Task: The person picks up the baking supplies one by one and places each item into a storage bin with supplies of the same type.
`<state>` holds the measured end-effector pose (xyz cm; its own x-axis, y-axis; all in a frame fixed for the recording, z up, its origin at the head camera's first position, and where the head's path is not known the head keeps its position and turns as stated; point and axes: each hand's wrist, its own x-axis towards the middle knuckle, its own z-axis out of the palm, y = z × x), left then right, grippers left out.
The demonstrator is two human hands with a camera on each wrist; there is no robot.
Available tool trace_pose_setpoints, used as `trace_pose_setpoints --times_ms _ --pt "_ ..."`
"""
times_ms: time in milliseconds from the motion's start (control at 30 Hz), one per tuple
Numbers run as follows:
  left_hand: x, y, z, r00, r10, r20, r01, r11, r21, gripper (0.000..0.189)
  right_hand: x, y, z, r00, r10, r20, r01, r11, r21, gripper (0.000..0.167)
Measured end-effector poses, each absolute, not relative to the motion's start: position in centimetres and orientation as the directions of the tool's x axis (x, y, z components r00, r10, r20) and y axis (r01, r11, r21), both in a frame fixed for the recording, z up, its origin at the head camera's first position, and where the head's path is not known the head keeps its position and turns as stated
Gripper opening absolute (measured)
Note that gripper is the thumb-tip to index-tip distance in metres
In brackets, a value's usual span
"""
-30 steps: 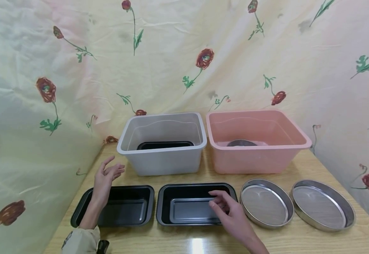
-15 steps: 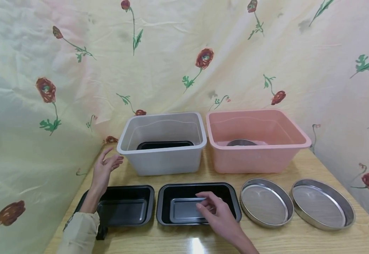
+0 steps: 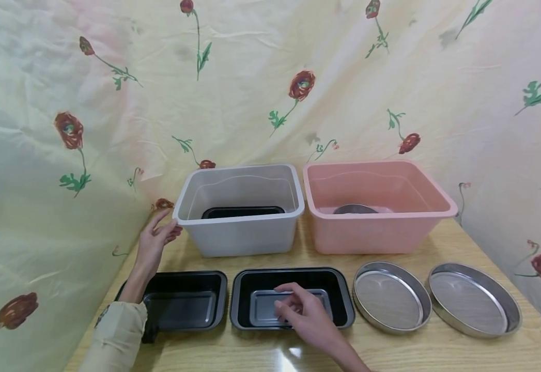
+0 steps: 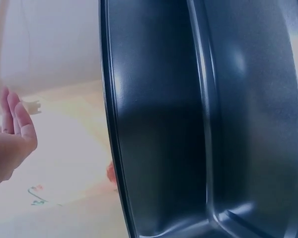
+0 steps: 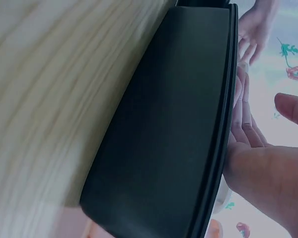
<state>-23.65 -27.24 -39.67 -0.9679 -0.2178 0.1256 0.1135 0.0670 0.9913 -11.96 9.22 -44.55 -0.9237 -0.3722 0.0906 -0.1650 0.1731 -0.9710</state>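
Note:
My left hand [image 3: 153, 247] reaches to the front left corner of the light grey bin [image 3: 247, 238], fingertips right at its rim. Its forearm crosses over the left black loaf pan [image 3: 184, 310], which fills most of the left wrist view. Above the right black loaf pan [image 3: 261, 309] hovers my right hand [image 3: 308, 316], fingers loosely bent and holding nothing. The right wrist view shows a pan's dark outer side [image 5: 159, 119] beside that hand. Inside the grey bin lies another black pan [image 3: 242, 212], mostly hidden by the front wall.
Right of the grey bin stands a pink bin [image 3: 368, 235] with a round metal piece [image 3: 355, 208] partly visible inside. Two round metal sieves [image 3: 386, 299] lie at the right on the wooden table [image 3: 223, 356]. Flowered cloth [image 3: 242, 77] hangs behind and at the sides.
My left hand has moved slightly up and away to the grey bin's corner. The right hand has drifted left across the right loaf pan. Bins, pans and sieves stay put.

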Motion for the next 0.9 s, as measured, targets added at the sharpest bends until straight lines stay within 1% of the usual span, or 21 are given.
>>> trace_pose_setpoints --times_ms 267,467,667,900 --pt "-24.0 -27.4 -39.3 -0.966 -0.228 0.121 0.097 0.111 0.989 0.055 -12.1 8.4 -44.7 -0.907 -0.417 0.054 -0.140 0.177 -0.974 0.038" --pt "-23.9 -27.4 -39.0 -0.970 -0.216 0.108 0.083 0.122 0.989 0.052 -12.1 7.9 -44.7 -0.894 -0.447 0.034 -0.112 0.149 -0.983 0.039" --pt "-23.9 -27.5 -38.7 -0.975 -0.196 0.100 0.070 0.157 0.985 0.052 -12.1 7.1 -44.3 -0.895 -0.445 0.039 -0.108 0.131 -0.986 0.037" --pt "-24.1 -27.5 -38.3 -0.976 -0.201 0.084 0.054 0.153 0.987 0.051 -12.1 5.5 -44.1 -0.905 -0.424 0.030 -0.076 0.092 -0.993 0.034"
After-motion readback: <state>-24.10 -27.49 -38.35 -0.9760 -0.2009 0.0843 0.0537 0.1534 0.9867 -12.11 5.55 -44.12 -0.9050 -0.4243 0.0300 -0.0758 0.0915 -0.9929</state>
